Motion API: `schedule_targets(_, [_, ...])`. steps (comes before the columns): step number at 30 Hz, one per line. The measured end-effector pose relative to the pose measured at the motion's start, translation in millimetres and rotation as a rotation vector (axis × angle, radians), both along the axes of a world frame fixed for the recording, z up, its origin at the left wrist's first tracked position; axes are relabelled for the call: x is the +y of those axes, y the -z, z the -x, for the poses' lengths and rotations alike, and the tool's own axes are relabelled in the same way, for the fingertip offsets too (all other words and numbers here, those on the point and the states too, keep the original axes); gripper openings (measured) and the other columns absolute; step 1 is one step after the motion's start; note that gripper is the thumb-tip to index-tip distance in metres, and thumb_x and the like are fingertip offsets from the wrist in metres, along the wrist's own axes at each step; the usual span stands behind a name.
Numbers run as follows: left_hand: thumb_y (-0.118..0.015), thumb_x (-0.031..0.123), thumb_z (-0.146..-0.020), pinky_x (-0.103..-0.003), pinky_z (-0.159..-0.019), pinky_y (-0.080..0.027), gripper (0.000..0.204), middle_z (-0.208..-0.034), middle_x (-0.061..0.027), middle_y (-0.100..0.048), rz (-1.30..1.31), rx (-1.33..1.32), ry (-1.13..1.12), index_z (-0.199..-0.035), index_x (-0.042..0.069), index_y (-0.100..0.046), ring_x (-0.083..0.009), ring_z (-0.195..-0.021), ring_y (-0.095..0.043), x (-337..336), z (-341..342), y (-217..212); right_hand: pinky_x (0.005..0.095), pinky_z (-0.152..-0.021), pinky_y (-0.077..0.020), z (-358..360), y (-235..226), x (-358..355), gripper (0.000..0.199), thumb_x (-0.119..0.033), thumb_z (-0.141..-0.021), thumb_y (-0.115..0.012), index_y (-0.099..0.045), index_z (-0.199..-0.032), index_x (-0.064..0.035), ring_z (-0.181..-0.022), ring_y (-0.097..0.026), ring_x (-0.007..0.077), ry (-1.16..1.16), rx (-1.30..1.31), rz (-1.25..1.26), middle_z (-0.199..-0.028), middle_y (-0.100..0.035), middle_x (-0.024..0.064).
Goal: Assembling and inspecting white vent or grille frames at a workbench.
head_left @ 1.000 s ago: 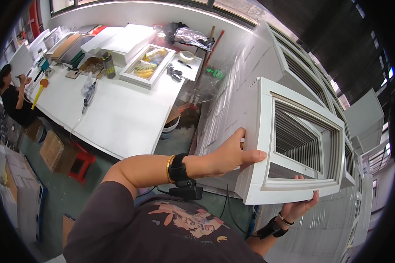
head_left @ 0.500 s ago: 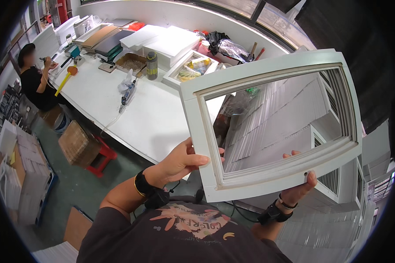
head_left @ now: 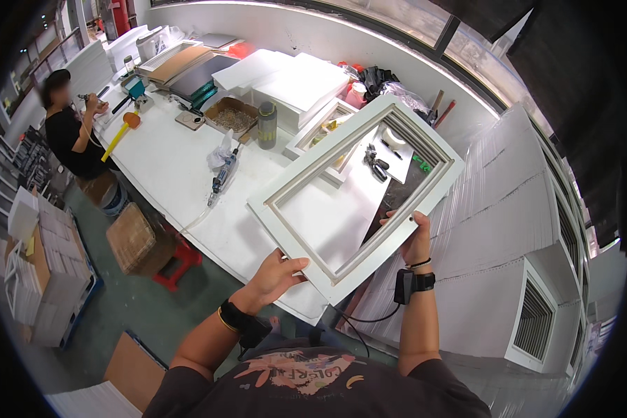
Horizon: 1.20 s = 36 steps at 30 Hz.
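Above the near right end of the white table (head_left: 167,167), a white frame (head_left: 289,240) is held up, tilted. The left hand (head_left: 275,276) pinches its near edge and the right hand (head_left: 416,240) pinches its right side, probably so it won't tip.

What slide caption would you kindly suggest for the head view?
Left hand and right hand hold a white frame at the worktable.

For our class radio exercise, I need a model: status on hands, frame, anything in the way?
Left hand gripping lower side, right hand right side. White frame held up, slanted. Partly hidden behind it: second frame, on table.
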State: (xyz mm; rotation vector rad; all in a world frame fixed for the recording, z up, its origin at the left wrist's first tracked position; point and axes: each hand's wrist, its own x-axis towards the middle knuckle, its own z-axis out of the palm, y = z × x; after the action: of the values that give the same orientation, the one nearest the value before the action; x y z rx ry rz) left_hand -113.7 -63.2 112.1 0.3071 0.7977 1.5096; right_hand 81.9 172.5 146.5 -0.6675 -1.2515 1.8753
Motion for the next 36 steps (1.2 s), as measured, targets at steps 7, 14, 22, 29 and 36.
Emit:
schedule_targets(7, [-0.056,0.013,-0.086,-0.043,-0.092,-0.043,0.034,-0.113,-0.0091,-0.054,0.015,0.016,-0.123,-0.116,0.003,-0.044,-0.0231,-0.107,-0.052,103,28,29,0.0433,-0.081,-0.0486,60,53,129,0.040,-0.035,-0.082,-0.046,-0.054,-0.096,0.0013,-0.084,-0.063,0.0353,-0.112,-0.003,0.170,-0.088,-0.062,0.0174])
schedule_targets(14, [-0.059,0.017,-0.086,-0.039,-0.090,-0.044,0.037,-0.111,-0.0098,-0.053,0.120,-0.016,-0.242,-0.114,0.001,-0.041,-0.0213,-0.102,-0.054,221,59,65,0.0422,-0.078,-0.0499,121,112,265,0.042,-0.040,-0.079,-0.046,-0.054,-0.094,-0.0019,-0.079,-0.062,0.0306,-0.118,-0.050,0.280,-0.084,-0.062,0.0154])
schedule_targets(22, [-0.064,0.018,-0.083,-0.037,-0.084,-0.044,0.035,-0.106,-0.0023,-0.055,0.143,-0.041,-0.314,-0.111,0.008,-0.045,-0.0163,-0.099,-0.055,304,90,110,0.0414,-0.073,-0.0513,186,142,342,0.043,-0.039,-0.079,-0.045,-0.054,-0.095,-0.0007,-0.072,-0.062,0.0282,-0.170,-0.044,0.385,-0.077,-0.061,0.0144])
schedule_targets(29, [-0.064,0.016,-0.082,-0.037,-0.083,-0.045,0.036,-0.105,-0.0038,-0.055,0.140,-0.044,-0.364,-0.112,0.006,-0.047,-0.0171,-0.098,-0.055,335,103,120,0.0432,-0.076,-0.0503,204,169,365,0.045,-0.042,-0.079,-0.044,-0.051,-0.094,0.0002,-0.074,-0.062,0.0290,-0.132,-0.111,0.412,-0.075,-0.058,0.0151])
schedule_targets(36, [-0.063,0.014,-0.082,-0.035,-0.087,-0.044,0.040,-0.111,-0.0094,-0.054,0.088,0.031,-0.316,-0.115,-0.001,-0.045,-0.0198,-0.101,-0.055,339,116,110,0.0311,-0.042,-0.0527,199,159,377,0.064,-0.056,-0.081,-0.047,-0.043,-0.112,-0.0005,-0.053,-0.061,0.0185,-0.224,-0.701,0.112,-0.072,-0.057,0.0128])
